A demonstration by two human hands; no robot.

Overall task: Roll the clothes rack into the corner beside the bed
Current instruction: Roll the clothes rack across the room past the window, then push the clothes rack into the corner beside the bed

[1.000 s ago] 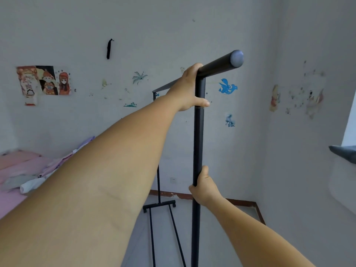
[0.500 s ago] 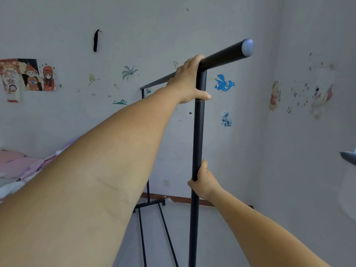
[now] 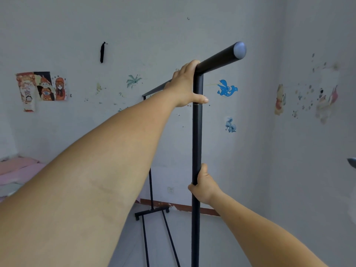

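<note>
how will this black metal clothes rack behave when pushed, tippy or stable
The tall black metal clothes rack is bare, so probably light. Both hands, left hand and right hand, grip well above its narrow foot bar, so pushing up there may tilt it. The tubes look stiff.

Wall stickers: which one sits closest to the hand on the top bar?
The bright blue dolphin-like sticker, just right of the left hand. The palm tree and paler blue sticker sit farther off.

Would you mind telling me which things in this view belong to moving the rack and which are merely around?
Part of the job:
- clothes rack, black, bare
- left hand, closed around its top bar
- right hand, closed around its near upright
- bed, pink bedding, at the left

Merely around:
- posters on the wall
- blue sticker
- wall socket
</note>
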